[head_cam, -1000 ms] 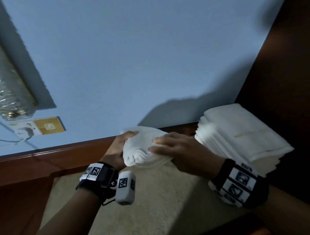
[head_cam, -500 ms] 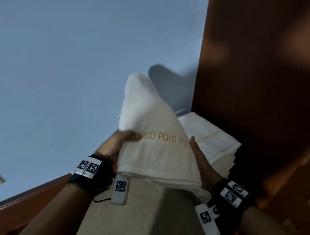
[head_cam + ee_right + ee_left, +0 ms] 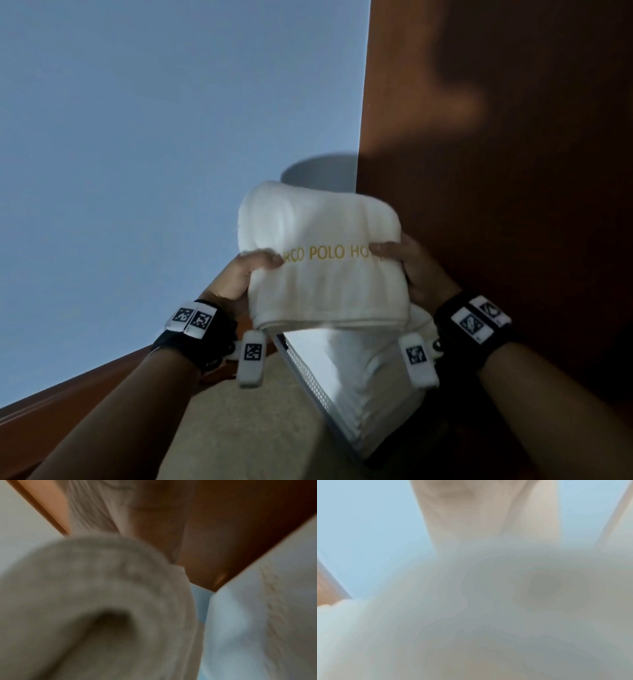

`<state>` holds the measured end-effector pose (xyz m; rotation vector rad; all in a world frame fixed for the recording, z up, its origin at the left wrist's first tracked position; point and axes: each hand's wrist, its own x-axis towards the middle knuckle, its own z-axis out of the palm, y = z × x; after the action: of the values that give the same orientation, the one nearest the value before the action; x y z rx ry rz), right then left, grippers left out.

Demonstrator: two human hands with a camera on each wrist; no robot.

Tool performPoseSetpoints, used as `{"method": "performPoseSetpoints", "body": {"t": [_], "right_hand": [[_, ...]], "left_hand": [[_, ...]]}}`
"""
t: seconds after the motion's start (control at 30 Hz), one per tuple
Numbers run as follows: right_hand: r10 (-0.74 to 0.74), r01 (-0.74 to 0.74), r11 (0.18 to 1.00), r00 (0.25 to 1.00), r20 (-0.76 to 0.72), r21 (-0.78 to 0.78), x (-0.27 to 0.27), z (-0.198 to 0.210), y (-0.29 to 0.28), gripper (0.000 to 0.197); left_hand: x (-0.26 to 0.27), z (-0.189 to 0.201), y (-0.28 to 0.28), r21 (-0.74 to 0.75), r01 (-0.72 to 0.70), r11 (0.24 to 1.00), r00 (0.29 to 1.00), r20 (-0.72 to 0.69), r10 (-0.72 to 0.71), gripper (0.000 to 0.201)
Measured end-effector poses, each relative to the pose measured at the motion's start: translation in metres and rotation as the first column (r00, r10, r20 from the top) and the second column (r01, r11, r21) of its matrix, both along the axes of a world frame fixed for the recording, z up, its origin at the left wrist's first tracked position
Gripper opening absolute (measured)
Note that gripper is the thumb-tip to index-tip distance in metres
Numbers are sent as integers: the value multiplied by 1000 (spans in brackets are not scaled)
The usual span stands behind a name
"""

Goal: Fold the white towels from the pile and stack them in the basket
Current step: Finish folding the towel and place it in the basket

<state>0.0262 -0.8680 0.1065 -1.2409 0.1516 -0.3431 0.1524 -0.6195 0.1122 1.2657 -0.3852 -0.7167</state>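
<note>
Pale blue wall (image 3: 154, 154) and a dark reddish-brown wooden panel (image 3: 496, 171) form the backdrop as a folded white towel (image 3: 325, 284) is held up between two hands in the head view. Gold lettering, partly covered by the thumbs, is seen across the towel's front, with "POLO" legible. The towel's left edge is gripped by the left hand (image 3: 236, 284), thumb laid over the front; the right edge is grasped the same way by the right hand (image 3: 414, 270). Black wristbands carrying printed markers are worn on both wrists. Directly beneath the held towel, a stack of folded white towels (image 3: 376, 394) is seen inside a white perforated basket (image 3: 308, 377), which is set against the wooden panel. Beige carpet (image 3: 246, 438) lies below, bordered by a wooden skirting board (image 3: 68, 411) at the foot of the wall. Both wrist views are heavily blurred: the left wrist view is filled by white towel fabric (image 3: 471, 615) against blue, and the right wrist view shows rolled towel folds (image 3: 94, 601) beside the brown wood.
</note>
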Motion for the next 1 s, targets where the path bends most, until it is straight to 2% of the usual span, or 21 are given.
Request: {"method": "performPoseSetpoints", "body": {"t": [0.07,0.17,0.2,0.3,0.37,0.43,0.53,0.63,0.7,0.77,0.9,1.0], "right_hand": [[-48,48,997,999,0,-67,23,12,-36,48],[-37,30,988,998,-42,-151,56,21,-81,45],[-32,16,985,996,-87,-171,67,18,-95,42],[-19,-51,973,954,-298,-227,82,-10,-124,32],[-12,-117,960,893,-450,-256,78,-40,-136,24],[-36,-119,961,839,-542,-249,64,-64,-140,26],[-36,-73,983,829,-558,-171,44,-83,-143,27],[103,-177,982,789,-606,-64,26,-94,-143,49],[133,-212,976,768,-627,-52,16,-95,-139,52],[111,-159,987,798,-592,-30,8,-91,-136,50],[-8,42,996,911,-411,73,0,-76,-142,55],[-51,75,996,904,-426,39,-18,-78,-147,45]], "left_hand": [[13,0,-36,-24,-16,1000,1000,6,16,7],[36,-12,-82,-58,-64,996,998,-18,63,8],[44,-22,-94,-49,-81,995,996,-48,79,13],[50,-58,-110,23,-51,998,985,-165,55,46],[40,-83,-115,138,-46,989,975,-210,75,48],[28,-104,-115,217,-70,974,967,-226,120,42],[17,-119,-112,234,-110,966,961,-223,164,41],[4,-122,-109,218,-70,973,958,-256,126,41],[-7,-119,-112,214,-22,977,961,-263,79,45],[-14,-110,-115,190,-14,982,951,-302,72,47],[-34,-88,-115,81,20,997,938,-346,9,41],[-54,-88,-115,133,118,984,937,-344,-66,34]]}}
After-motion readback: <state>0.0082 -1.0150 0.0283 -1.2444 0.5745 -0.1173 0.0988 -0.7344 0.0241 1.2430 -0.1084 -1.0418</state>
